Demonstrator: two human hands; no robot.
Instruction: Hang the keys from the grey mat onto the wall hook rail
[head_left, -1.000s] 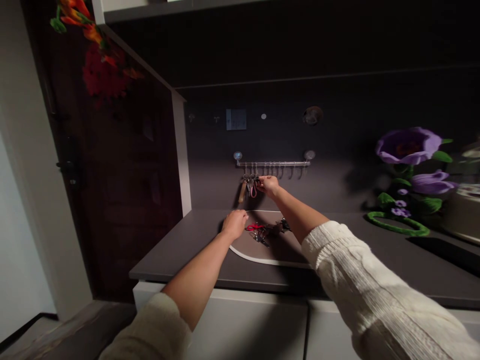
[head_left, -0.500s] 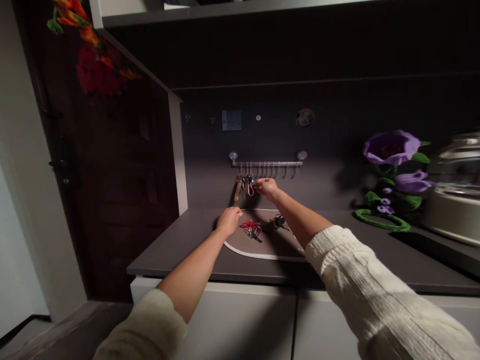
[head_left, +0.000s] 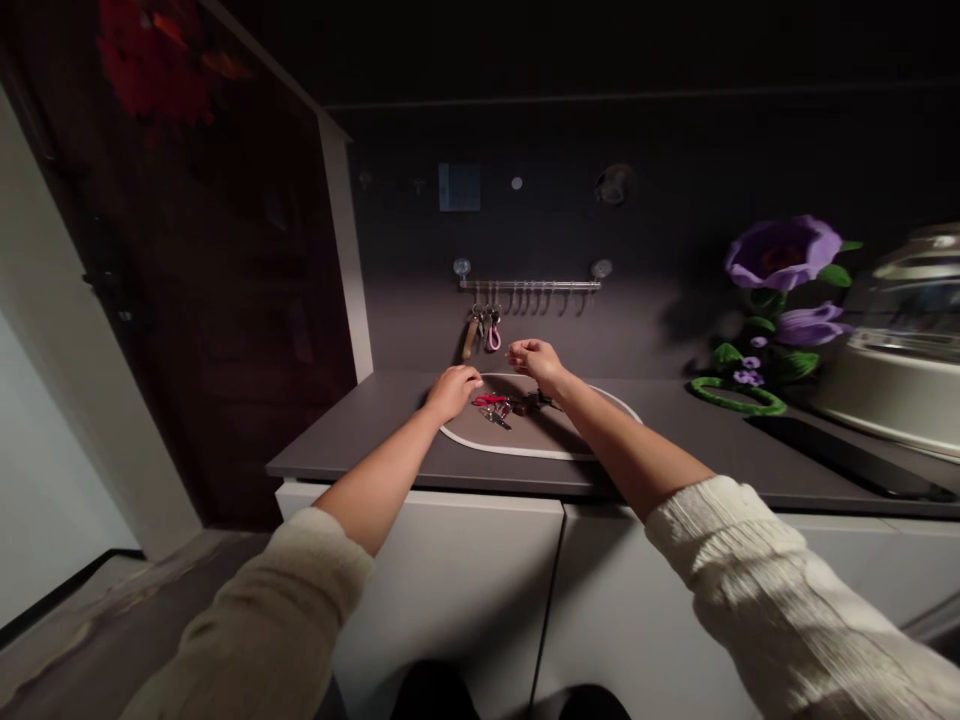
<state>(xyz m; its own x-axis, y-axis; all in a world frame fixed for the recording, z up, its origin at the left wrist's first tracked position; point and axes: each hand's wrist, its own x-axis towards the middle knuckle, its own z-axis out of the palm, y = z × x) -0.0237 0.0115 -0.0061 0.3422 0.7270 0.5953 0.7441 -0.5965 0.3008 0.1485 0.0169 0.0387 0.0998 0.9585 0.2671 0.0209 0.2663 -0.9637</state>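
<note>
My left hand (head_left: 453, 392) is over the left edge of a brown mat with a white rim (head_left: 517, 452), its fingers bent together with nothing visible in them. Just right of it on the mat lies a heap of keys (head_left: 498, 414) with a red piece (head_left: 490, 400). My right hand (head_left: 534, 362) hovers above the mat's far side, its fingers bent and slightly apart, with nothing plainly in them. To its left, a pink loop (head_left: 494, 338) and a tan key fob (head_left: 470, 338) hang with keys from a clear hook rail (head_left: 529, 286). More dark keys (head_left: 547, 400) are partly hidden under my right forearm.
Purple artificial flowers (head_left: 784, 255) with a green ring base stand on the right of the dark counter (head_left: 322, 430). Beside them are a black flat object (head_left: 840, 458) and a cream appliance (head_left: 892, 370). A dark door (head_left: 247, 330) is at left; white cabinet fronts (head_left: 450, 580) lie below.
The view has tilted down. My right hand has drawn slightly away from the hanging keys, to the right. The keys stay on the rail. My left hand has stayed by the mat's left edge.
</note>
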